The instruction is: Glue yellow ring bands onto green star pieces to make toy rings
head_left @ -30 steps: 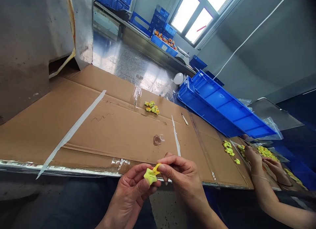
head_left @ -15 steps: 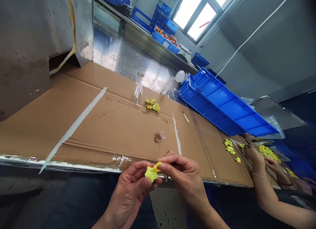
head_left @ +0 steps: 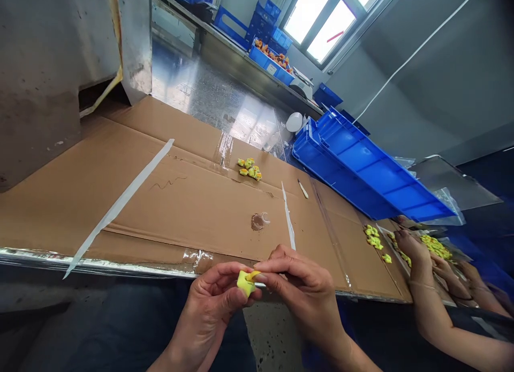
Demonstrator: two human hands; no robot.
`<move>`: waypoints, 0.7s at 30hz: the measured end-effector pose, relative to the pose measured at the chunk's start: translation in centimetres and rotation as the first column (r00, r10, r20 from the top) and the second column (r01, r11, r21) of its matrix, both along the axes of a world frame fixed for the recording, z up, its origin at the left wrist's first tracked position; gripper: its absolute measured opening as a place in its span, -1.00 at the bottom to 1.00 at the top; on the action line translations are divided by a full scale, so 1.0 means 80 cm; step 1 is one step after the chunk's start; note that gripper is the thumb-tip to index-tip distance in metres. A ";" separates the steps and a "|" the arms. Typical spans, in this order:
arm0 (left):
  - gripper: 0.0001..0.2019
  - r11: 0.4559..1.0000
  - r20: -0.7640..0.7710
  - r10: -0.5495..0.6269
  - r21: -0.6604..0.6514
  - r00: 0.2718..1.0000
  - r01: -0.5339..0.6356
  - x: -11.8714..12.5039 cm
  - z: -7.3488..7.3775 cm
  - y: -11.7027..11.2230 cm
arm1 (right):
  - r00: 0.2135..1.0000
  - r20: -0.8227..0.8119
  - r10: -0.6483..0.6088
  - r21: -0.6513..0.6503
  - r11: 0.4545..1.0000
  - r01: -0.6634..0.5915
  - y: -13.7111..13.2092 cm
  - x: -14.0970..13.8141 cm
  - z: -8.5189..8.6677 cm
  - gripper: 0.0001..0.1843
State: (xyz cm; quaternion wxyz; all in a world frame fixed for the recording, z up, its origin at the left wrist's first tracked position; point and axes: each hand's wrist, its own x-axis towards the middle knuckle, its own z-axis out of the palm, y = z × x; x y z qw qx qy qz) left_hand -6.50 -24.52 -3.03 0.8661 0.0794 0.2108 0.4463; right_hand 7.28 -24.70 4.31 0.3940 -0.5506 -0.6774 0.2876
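Both my hands meet over the near edge of the cardboard-covered table (head_left: 168, 200). My left hand (head_left: 209, 308) pinches a small yellow star-shaped toy (head_left: 246, 282) between thumb and fingers. My right hand (head_left: 299, 286) is closed on the orange-yellow tab at the toy's top. A small pile of the same yellow toys (head_left: 249, 168) lies on the cardboard further back.
A stack of blue plastic trays (head_left: 361, 168) lies at the right. Another person's hands (head_left: 417, 254) work among yellow toys (head_left: 375, 241) at the far right. A white tape strip (head_left: 120, 206) crosses the cardboard. Blue crates (head_left: 273, 40) stand by the window.
My hands have lowered slightly and the toy has turned, so less of its star face shows. The other person's hands have shifted a little.
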 end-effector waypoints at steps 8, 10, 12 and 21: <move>-0.77 0.999 -0.061 0.044 0.008 0.997 -0.043 -0.002 0.005 -0.002 | 0.993 0.073 0.094 0.032 0.995 -0.096 -0.005 0.002 0.004 -0.74; -0.78 0.999 -0.080 0.049 0.015 0.996 -0.048 -0.003 0.006 -0.003 | 0.992 0.076 0.104 0.041 0.993 -0.108 -0.007 0.002 0.004 -0.71; -0.79 0.998 -0.102 0.060 0.033 0.993 -0.056 -0.003 0.008 -0.003 | 0.990 0.079 0.118 0.057 0.991 -0.122 -0.009 0.002 0.004 -0.68; -0.79 0.990 -0.174 0.095 0.116 0.980 -0.075 -0.012 0.016 -0.005 | 0.981 0.100 0.164 0.105 0.979 -0.175 -0.017 -0.002 0.009 -0.71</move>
